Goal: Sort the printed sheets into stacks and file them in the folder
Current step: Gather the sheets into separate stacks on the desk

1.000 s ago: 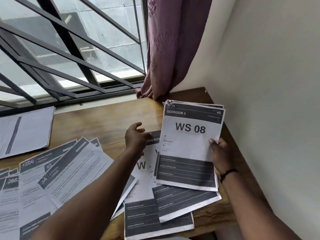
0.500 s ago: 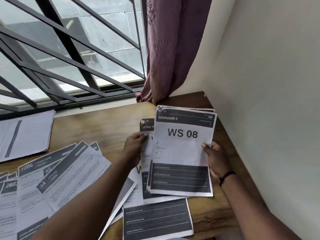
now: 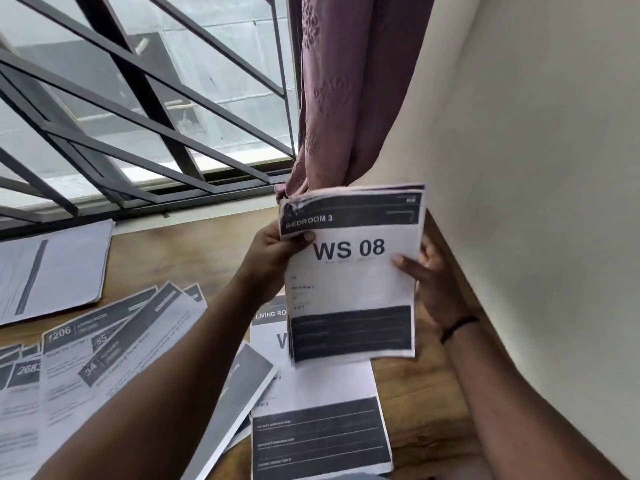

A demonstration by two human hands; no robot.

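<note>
— What's nearest on my feed?

— A loose sheet [image 3: 318, 410] headed Living Room lies flat on the bench [image 3: 194, 251], with more sheets [image 3: 114, 344] fanned to its left.

— And the hands?

— Above it, my left hand [image 3: 273, 258] pinches the top left corner of a small stack [image 3: 351, 275] headed Bedroom 3, WS 08; my right hand [image 3: 431, 289] is closed on its right edge. Both grips hold it clear of the bench.

— Which step?

— Sorting, I judge — gathering one room's pages. Next calls for squaring the edges and setting it apart. Farther left lies another pile [image 3: 52, 268]; I see no folder.
</note>
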